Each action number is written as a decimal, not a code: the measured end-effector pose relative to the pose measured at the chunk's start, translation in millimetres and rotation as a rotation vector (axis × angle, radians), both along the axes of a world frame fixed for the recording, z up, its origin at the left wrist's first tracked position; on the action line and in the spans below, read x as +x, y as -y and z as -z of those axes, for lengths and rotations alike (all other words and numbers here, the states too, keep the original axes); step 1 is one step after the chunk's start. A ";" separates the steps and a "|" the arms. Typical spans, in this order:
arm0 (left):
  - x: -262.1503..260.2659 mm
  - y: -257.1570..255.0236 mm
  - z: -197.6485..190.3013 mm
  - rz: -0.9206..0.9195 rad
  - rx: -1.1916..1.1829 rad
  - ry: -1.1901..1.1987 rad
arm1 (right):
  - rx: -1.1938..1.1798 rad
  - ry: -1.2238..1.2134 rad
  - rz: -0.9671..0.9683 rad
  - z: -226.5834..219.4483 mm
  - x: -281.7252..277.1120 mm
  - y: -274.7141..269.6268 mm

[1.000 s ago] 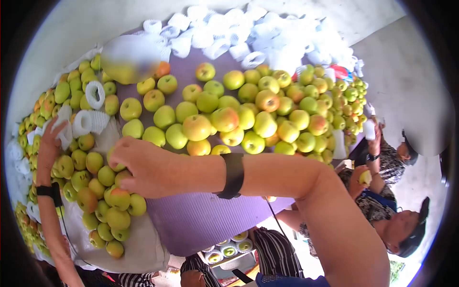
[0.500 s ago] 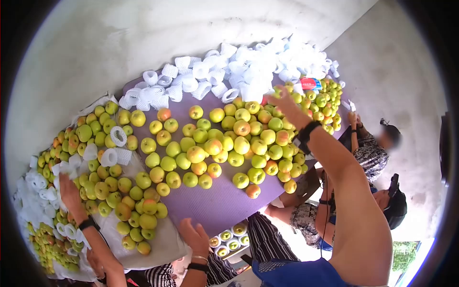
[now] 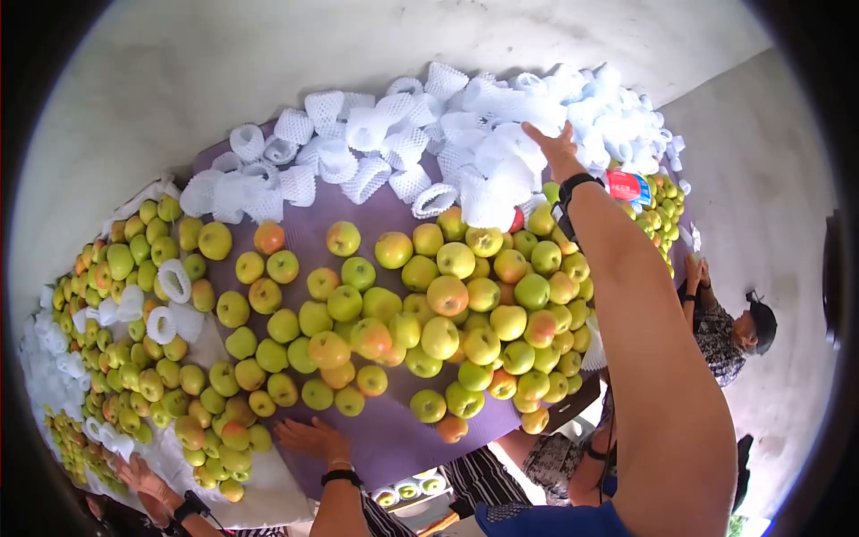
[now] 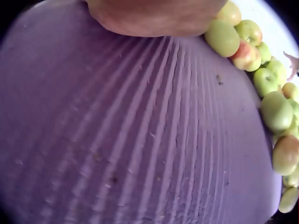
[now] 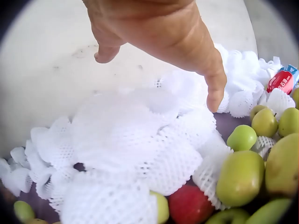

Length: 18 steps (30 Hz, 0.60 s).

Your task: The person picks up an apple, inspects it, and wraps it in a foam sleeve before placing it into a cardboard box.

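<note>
My right hand point(image 3: 557, 150) reaches over the heap of white foam nets point(image 3: 367, 130). In the right wrist view the hand point(image 5: 159, 32) has its thumb and a finger spread apart above the nets point(image 5: 117, 130), holding nothing. My left hand point(image 3: 313, 438) lies low on the purple mat point(image 3: 385, 438), fingers extended beside the green and yellow apples point(image 3: 282, 388). The left wrist view shows part of that hand point(image 4: 159, 16) at the top edge, its fingers hidden, with apples point(image 4: 275, 111) along the right.
Another person's hand point(image 3: 148, 483) is at the lower left, beside the left apple pile point(image 3: 190, 431). A red and blue packet point(image 3: 628, 186) lies by the nets at the right. A person in a black cap point(image 3: 762, 324) is at the far right. Packed apples point(image 3: 407, 490) sit below the mat.
My right hand has swung from the left apple pile over to the nets at the right. My left hand now shows on the mat, farther left than half a second ago. Apples have spread toward the front.
</note>
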<state>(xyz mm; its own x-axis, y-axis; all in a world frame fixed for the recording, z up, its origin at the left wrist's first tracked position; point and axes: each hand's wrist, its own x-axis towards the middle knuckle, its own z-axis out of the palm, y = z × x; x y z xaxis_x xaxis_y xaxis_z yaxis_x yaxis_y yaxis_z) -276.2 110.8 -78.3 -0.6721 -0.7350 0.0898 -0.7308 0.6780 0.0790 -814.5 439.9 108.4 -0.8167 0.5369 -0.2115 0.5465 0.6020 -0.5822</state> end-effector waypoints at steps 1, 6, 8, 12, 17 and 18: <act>1.3 -1.5 -4.2 -0.007 0.000 0.057 | -0.022 0.012 0.008 8.8 -7.6 -2.2; -5.9 -5.7 -13.1 -0.043 0.069 0.105 | -0.251 0.094 0.075 46.7 -47.2 -9.3; -7.5 -1.2 -12.8 -0.024 0.049 0.085 | -0.322 0.092 0.077 59.0 -61.8 2.6; -6.6 -1.8 -17.1 -0.013 0.078 0.102 | -0.380 0.048 -0.036 98.6 -77.2 26.5; -11.3 1.3 -22.5 -0.047 0.151 0.182 | -0.299 0.058 -0.328 137.2 -98.6 89.0; -21.1 5.5 -34.4 -0.130 0.237 0.347 | -0.331 0.049 -0.427 134.4 -90.5 123.3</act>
